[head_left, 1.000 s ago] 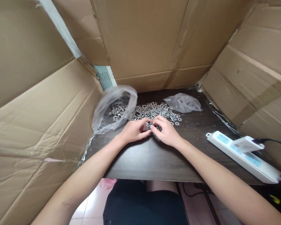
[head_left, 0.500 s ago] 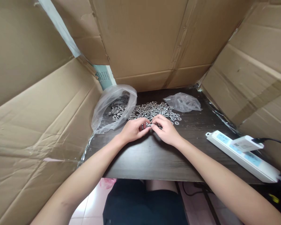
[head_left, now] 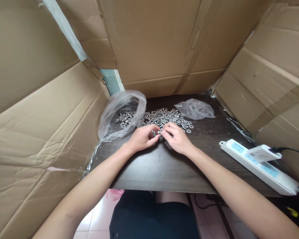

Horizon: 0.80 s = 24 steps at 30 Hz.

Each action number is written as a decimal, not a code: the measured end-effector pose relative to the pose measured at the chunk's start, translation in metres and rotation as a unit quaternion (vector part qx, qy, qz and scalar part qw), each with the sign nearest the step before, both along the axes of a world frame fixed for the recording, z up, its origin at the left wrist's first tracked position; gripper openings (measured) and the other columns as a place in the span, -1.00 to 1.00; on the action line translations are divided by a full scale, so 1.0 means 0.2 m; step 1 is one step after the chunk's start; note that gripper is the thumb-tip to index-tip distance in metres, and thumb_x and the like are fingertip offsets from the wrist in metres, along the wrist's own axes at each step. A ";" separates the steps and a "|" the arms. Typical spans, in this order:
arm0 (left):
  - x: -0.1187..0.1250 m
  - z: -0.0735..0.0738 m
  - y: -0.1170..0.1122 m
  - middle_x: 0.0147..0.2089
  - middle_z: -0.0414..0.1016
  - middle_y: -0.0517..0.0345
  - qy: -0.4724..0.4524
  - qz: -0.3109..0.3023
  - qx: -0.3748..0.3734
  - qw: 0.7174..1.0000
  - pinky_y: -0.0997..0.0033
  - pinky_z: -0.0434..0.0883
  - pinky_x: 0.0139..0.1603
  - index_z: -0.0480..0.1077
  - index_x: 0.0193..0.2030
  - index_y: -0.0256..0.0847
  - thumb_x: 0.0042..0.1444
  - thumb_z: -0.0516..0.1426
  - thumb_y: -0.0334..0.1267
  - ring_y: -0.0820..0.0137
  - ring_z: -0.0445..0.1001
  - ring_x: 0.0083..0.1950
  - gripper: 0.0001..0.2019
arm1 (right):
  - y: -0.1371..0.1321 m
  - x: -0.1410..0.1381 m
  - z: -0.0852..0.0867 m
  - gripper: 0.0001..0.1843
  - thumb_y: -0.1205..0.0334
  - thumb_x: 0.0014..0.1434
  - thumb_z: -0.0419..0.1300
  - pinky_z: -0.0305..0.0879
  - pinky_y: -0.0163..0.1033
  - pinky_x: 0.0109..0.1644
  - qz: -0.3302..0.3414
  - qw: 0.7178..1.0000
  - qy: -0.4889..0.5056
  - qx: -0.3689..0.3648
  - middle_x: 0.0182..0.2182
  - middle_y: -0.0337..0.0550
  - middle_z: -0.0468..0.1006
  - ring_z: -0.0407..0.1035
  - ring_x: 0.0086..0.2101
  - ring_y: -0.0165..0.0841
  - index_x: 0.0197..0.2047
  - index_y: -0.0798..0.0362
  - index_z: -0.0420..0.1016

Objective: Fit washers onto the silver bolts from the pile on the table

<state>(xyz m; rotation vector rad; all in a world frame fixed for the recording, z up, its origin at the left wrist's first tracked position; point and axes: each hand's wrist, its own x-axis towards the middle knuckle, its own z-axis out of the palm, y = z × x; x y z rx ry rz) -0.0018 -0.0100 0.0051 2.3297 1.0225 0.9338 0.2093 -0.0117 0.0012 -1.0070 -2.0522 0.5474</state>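
My left hand [head_left: 141, 138] and my right hand [head_left: 177, 138] meet at the near edge of a heap of small silver bolts, nuts and washers [head_left: 164, 118] on a dark wooden table [head_left: 164, 166]. Both hands are pinched, fingertips together, on a small metal fastener [head_left: 158, 132] held between them; I cannot make out whether it is a bolt, a nut or both. Left of the heap lies an open clear plastic bag [head_left: 119, 114] with more bolts inside. A second, smaller crumpled clear bag [head_left: 195, 109] lies to the right of the heap.
Cardboard sheets [head_left: 159, 43] wall in the table at the left, back and right. A white power strip [head_left: 261, 166] with a white adapter and a black cable plugged in lies at the table's right front. My dark-clothed lap shows below the table edge.
Both hands stay pinched together at the heap's near edge; the fingers have shifted slightly around the small fastener. Nothing else has moved.
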 end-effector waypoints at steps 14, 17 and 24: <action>-0.01 0.00 0.00 -0.25 0.56 0.15 0.015 0.013 0.011 1.000 0.46 0.40 -0.33 0.43 -0.04 -0.21 0.29 0.16 -0.21 0.45 0.49 -0.40 -0.83 | -0.02 0.00 0.02 -0.96 0.27 0.29 0.17 0.38 -0.06 -0.04 -0.009 1.000 -0.002 0.010 -0.20 -0.10 0.51 0.42 -0.15 -0.20 -0.20 -0.01 0.45; -0.01 0.00 0.01 -0.24 0.56 0.15 0.017 0.011 0.010 1.000 0.45 0.40 -0.33 0.43 -0.03 -0.21 0.30 0.16 -0.21 0.45 0.49 -0.40 -0.83 | -0.02 0.00 0.01 -0.94 0.26 0.31 0.16 0.38 -0.06 -0.04 -0.004 1.000 0.000 0.010 -0.20 -0.10 0.51 0.43 -0.16 -0.20 -0.21 -0.02 0.46; -0.01 0.00 0.00 -0.25 0.56 0.16 0.012 0.012 0.004 1.000 0.46 0.40 -0.34 0.43 -0.03 -0.22 0.30 0.16 -0.22 0.47 0.48 -0.41 -0.83 | -0.01 0.00 0.00 -0.82 0.20 0.39 0.11 0.38 -0.06 -0.02 0.001 1.000 0.002 0.010 -0.22 -0.08 0.50 0.43 -0.16 -0.21 -0.26 0.00 0.47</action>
